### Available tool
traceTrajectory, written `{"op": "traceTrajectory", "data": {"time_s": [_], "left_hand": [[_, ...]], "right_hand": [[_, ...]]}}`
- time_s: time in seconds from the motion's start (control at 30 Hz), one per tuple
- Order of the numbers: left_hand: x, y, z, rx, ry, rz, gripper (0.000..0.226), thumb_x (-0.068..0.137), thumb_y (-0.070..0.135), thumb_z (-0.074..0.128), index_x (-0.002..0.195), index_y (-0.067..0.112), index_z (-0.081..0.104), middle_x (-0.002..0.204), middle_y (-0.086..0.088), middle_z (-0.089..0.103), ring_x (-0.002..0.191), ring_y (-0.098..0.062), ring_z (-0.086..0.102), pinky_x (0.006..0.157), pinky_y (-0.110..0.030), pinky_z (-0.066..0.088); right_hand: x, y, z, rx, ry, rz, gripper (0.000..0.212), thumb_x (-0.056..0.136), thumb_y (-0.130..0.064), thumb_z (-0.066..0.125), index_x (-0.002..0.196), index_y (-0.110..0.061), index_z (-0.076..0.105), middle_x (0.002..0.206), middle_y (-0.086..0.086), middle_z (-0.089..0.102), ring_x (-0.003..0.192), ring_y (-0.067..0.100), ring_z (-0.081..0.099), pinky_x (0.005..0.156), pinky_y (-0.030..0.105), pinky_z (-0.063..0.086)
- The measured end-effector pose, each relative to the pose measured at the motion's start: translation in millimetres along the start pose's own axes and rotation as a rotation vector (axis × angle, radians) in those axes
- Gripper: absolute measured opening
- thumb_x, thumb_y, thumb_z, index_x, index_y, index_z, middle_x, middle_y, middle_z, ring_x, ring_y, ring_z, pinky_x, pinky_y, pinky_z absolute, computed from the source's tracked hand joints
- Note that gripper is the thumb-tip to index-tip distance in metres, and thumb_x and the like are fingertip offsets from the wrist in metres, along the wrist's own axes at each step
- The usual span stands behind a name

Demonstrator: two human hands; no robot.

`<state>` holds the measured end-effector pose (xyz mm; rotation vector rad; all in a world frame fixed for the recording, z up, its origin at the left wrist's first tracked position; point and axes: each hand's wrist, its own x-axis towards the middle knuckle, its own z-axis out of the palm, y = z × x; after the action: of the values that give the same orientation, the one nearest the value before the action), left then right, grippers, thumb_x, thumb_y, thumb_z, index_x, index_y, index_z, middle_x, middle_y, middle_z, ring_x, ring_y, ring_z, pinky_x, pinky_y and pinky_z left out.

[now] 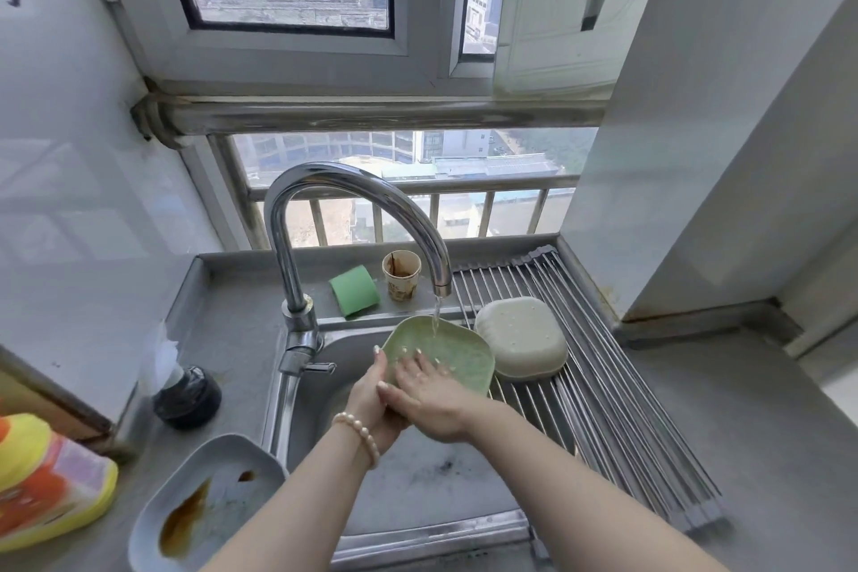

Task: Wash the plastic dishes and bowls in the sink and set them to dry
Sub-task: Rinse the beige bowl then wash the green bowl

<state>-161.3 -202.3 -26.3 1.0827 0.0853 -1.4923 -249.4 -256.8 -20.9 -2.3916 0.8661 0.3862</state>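
A light green plastic dish [457, 351] is tilted over the steel sink [418, 483], under water running from the chrome faucet [441, 279]. My left hand [371, 390], with a pearl bracelet on the wrist, grips the dish's near-left edge from below. My right hand [429, 395] lies with flat fingers inside the dish. A cream plastic bowl [522, 337] rests upside down on the metal drying rack [617, 390] at the right. A grey plate [218, 492] smeared with brown sauce sits on the counter at the front left.
A green sponge [355, 291] and a stained paper cup [401, 274] stand on the ledge behind the sink. A black bottle cap or stopper [188, 395] and a yellow-orange detergent pouch [42, 478] lie on the left counter. A wall corner bounds the right side.
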Motion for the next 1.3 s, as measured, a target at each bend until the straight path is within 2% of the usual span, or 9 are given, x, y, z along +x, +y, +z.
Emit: {"op": "traceTrajectory", "data": {"time_s": [0.13, 0.27, 0.33, 0.47, 0.57, 0.7, 0.87, 1.1, 1.3], "left_hand": [[5.4, -0.1, -6.5, -0.021, 0.036, 0.018, 0.062, 0.098, 0.054, 0.031, 0.110, 0.001, 0.061, 0.096, -0.019, 0.071, 0.095, -0.033, 0.064, 0.081, -0.043, 0.049], [7.4, 5.8, -9.4, 0.058, 0.041, 0.065, 0.062, 0.101, 0.051, 0.025, 0.105, 0.000, 0.061, 0.090, -0.019, 0.073, 0.085, -0.032, 0.068, 0.072, -0.043, 0.052], [4.4, 9.0, -2.5, 0.052, 0.038, 0.076, 0.058, 0.103, 0.045, 0.026, 0.101, -0.002, 0.061, 0.086, -0.020, 0.072, 0.082, -0.032, 0.066, 0.072, -0.043, 0.052], [5.0, 22.2, 11.6, 0.120, 0.064, 0.164, 0.021, 0.100, 0.018, 0.042, 0.115, 0.011, 0.055, 0.106, -0.019, 0.062, 0.079, -0.026, 0.061, 0.067, -0.036, 0.052], [10.5, 27.0, 17.1, 0.292, 0.127, 0.314, 0.030, 0.083, 0.023, 0.060, 0.113, 0.023, 0.057, 0.105, -0.011, 0.060, 0.074, -0.018, 0.055, 0.065, -0.032, 0.047], [12.1, 28.4, 28.2, 0.691, 0.191, 0.532, 0.070, 0.044, 0.072, 0.075, 0.091, 0.022, 0.060, 0.092, -0.004, 0.064, 0.078, -0.016, 0.059, 0.071, -0.030, 0.050], [23.1, 24.3, 44.1, 1.165, 0.261, 0.783, 0.096, 0.051, 0.072, 0.075, 0.131, 0.028, 0.045, 0.123, 0.002, 0.053, 0.113, -0.017, 0.051, 0.101, -0.037, 0.043], [22.1, 35.1, 51.6, 1.453, 0.429, 0.776, 0.068, 0.076, 0.075, 0.046, 0.114, 0.019, 0.051, 0.098, -0.006, 0.060, 0.091, -0.026, 0.059, 0.071, -0.030, 0.040], [31.0, 38.6, 54.5, 1.101, 0.556, 0.522, 0.048, 0.088, 0.058, 0.046, 0.071, 0.013, 0.049, 0.074, -0.008, 0.056, 0.081, -0.031, 0.055, 0.071, -0.033, 0.039]], "right_hand": [[-21.8, 5.5, 1.3, -0.060, -0.050, -0.104, 0.079, 0.096, -0.061, 0.027, 0.154, -0.013, 0.003, 0.160, 0.006, -0.005, 0.147, 0.019, -0.008, 0.119, 0.034, -0.001], [-29.9, 27.1, 0.7, -0.243, 0.201, -0.203, 0.051, 0.095, -0.047, 0.048, 0.135, -0.015, 0.052, 0.150, 0.004, 0.040, 0.137, 0.017, 0.038, 0.117, 0.039, 0.022], [-26.4, 32.8, 6.9, -0.187, 0.568, -0.293, 0.039, 0.088, -0.046, 0.053, 0.091, -0.014, 0.074, 0.101, 0.001, 0.073, 0.095, 0.015, 0.067, 0.099, 0.042, 0.046], [-27.3, 27.5, 9.6, 0.419, 0.790, -0.176, 0.047, 0.075, -0.028, 0.077, 0.042, -0.023, 0.043, 0.040, -0.009, 0.037, 0.044, 0.008, 0.031, 0.050, 0.019, 0.032], [-28.6, 22.5, 6.0, 0.871, 0.687, -0.078, 0.051, 0.073, -0.010, 0.081, 0.047, -0.020, 0.038, 0.046, -0.014, 0.026, 0.047, 0.003, 0.022, 0.047, 0.021, 0.018], [-25.0, 23.2, -11.9, 1.328, 0.645, 0.095, 0.032, 0.076, -0.013, 0.075, 0.056, -0.011, 0.051, 0.053, 0.002, 0.046, 0.055, 0.015, 0.041, 0.049, 0.024, 0.030], [-13.7, 28.5, -41.1, 1.558, 0.760, 0.372, 0.024, 0.082, -0.018, 0.071, 0.066, -0.002, 0.064, 0.070, 0.013, 0.065, 0.071, 0.026, 0.060, 0.067, 0.034, 0.050], [-1.7, 24.8, -51.9, 1.454, 0.828, 0.566, 0.037, 0.083, -0.035, 0.070, 0.061, -0.008, 0.060, 0.066, 0.007, 0.064, 0.066, 0.023, 0.059, 0.070, 0.035, 0.051], [11.5, 15.8, -55.4, 0.487, 0.980, 0.481, 0.032, 0.095, -0.029, 0.036, 0.082, -0.013, 0.060, 0.085, 0.004, 0.060, 0.085, 0.026, 0.054, 0.068, 0.033, 0.038]]}}
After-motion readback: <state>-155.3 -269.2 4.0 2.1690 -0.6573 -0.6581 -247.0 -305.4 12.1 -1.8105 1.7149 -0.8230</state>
